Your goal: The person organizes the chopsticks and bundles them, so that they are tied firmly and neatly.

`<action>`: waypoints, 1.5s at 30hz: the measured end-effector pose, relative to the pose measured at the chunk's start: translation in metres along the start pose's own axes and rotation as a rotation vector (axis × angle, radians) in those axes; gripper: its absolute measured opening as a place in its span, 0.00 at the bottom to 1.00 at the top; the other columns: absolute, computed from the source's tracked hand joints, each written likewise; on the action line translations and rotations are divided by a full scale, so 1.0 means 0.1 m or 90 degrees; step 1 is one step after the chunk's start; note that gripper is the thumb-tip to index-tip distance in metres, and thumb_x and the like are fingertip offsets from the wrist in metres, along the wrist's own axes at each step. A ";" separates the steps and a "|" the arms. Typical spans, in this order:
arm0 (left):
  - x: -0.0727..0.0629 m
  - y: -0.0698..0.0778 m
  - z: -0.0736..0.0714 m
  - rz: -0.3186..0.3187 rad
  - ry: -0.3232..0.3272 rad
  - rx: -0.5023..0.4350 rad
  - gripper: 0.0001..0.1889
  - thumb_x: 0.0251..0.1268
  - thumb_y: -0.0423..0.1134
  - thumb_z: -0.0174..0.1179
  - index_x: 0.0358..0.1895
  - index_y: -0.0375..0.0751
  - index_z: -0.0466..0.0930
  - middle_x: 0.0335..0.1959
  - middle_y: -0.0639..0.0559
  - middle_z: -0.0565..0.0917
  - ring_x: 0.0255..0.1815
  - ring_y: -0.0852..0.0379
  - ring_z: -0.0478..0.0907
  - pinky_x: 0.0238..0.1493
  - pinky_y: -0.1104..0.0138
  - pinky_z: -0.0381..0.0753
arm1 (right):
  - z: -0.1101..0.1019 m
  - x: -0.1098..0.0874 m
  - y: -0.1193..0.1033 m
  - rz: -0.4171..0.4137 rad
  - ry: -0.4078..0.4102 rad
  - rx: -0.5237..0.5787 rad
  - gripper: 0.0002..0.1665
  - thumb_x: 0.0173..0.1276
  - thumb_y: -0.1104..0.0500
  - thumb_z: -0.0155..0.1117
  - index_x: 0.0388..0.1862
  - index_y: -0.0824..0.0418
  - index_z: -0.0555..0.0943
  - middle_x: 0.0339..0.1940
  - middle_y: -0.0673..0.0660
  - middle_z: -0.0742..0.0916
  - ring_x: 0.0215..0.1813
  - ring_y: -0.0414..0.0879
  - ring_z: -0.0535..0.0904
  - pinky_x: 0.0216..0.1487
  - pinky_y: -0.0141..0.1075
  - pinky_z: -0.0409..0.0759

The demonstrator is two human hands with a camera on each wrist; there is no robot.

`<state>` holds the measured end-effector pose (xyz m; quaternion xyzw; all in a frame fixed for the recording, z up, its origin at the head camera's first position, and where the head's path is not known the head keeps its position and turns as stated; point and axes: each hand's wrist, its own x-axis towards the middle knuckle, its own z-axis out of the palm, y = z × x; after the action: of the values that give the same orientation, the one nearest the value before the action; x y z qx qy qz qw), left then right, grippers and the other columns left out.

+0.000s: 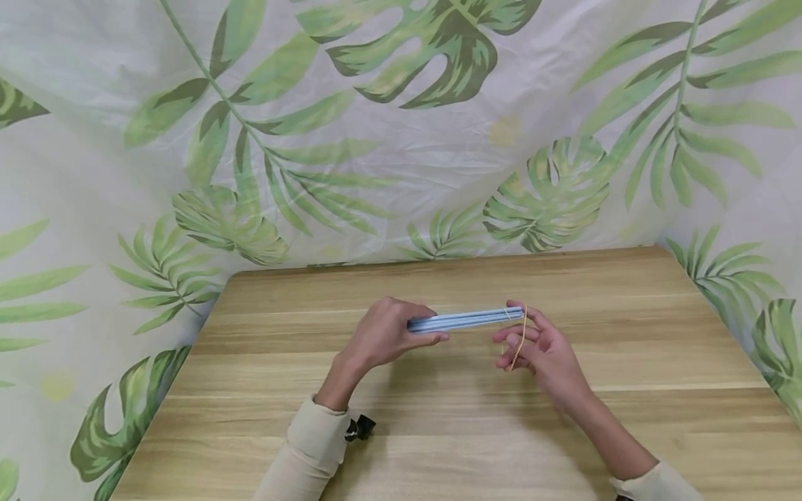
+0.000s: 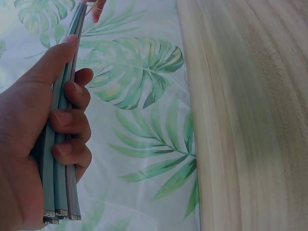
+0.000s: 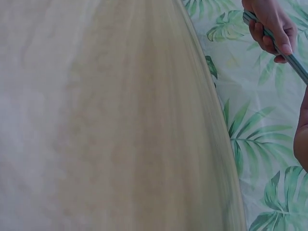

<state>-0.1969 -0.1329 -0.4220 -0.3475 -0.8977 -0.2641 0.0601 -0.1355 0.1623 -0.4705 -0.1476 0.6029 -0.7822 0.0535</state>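
My left hand (image 1: 387, 330) grips a bundle of slim blue sticks (image 1: 460, 321), which it holds up over the table. In the left wrist view its fingers curl round the sticks (image 2: 60, 108), and their squared ends point down past the palm. A thin yellow rubber band (image 1: 523, 339) loops about the bundle's right end. My right hand (image 1: 551, 358) has the band stretched over its bent fingers and thumb, close beside that end. In the right wrist view only an edge of the right hand (image 3: 301, 137) shows, with the left hand (image 3: 273, 24) beyond it.
The wooden table (image 1: 438, 445) runs beneath both hands, its back edge near a leaf-patterned cloth (image 1: 401, 174). A small black device (image 1: 360, 428) sits by the left cuff.
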 end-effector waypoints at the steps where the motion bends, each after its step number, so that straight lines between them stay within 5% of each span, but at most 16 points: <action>1: 0.00 0.00 0.00 0.004 -0.007 -0.005 0.13 0.66 0.54 0.76 0.42 0.50 0.94 0.31 0.61 0.91 0.23 0.71 0.74 0.30 0.74 0.75 | -0.01 0.00 -0.01 -0.005 -0.001 0.005 0.28 0.84 0.68 0.55 0.78 0.52 0.69 0.45 0.47 0.91 0.33 0.41 0.90 0.39 0.33 0.87; 8: -0.02 0.00 -0.01 0.033 -0.039 -0.020 0.11 0.68 0.53 0.75 0.42 0.51 0.95 0.36 0.61 0.93 0.27 0.73 0.77 0.36 0.73 0.80 | -0.05 0.01 -0.02 -0.004 0.016 -0.002 0.20 0.83 0.67 0.59 0.68 0.53 0.78 0.39 0.46 0.90 0.27 0.38 0.82 0.31 0.30 0.83; 17: -0.01 0.01 0.00 0.058 -0.043 -0.012 0.09 0.69 0.53 0.74 0.38 0.54 0.93 0.31 0.64 0.90 0.25 0.72 0.72 0.34 0.74 0.76 | -0.07 0.02 -0.04 0.014 0.034 -0.157 0.18 0.78 0.65 0.67 0.63 0.68 0.79 0.45 0.46 0.88 0.22 0.40 0.81 0.28 0.36 0.83; 23: 0.00 0.03 0.01 0.076 -0.046 0.011 0.09 0.69 0.53 0.74 0.37 0.54 0.91 0.29 0.65 0.88 0.24 0.72 0.71 0.32 0.75 0.74 | -0.07 0.02 -0.10 0.041 0.050 -0.237 0.13 0.76 0.63 0.71 0.56 0.61 0.82 0.42 0.45 0.88 0.22 0.44 0.84 0.27 0.38 0.81; 36: 0.00 0.05 0.02 0.064 -0.029 0.001 0.10 0.67 0.55 0.75 0.38 0.54 0.93 0.29 0.65 0.89 0.23 0.72 0.71 0.31 0.75 0.73 | -0.07 0.02 -0.07 0.012 0.014 -0.186 0.22 0.74 0.67 0.71 0.61 0.61 0.73 0.41 0.51 0.88 0.26 0.43 0.85 0.32 0.41 0.87; 45: 0.00 0.07 0.02 0.040 -0.027 -0.009 0.11 0.67 0.55 0.75 0.40 0.53 0.94 0.29 0.64 0.89 0.22 0.72 0.70 0.29 0.75 0.73 | -0.08 0.01 -0.05 -0.001 0.023 -0.163 0.25 0.74 0.69 0.70 0.61 0.56 0.68 0.41 0.45 0.90 0.28 0.42 0.88 0.35 0.39 0.89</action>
<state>-0.1921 -0.1276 -0.4208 -0.3811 -0.8858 -0.2608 0.0467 -0.1378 0.1706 -0.4670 -0.1394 0.6985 -0.7015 0.0228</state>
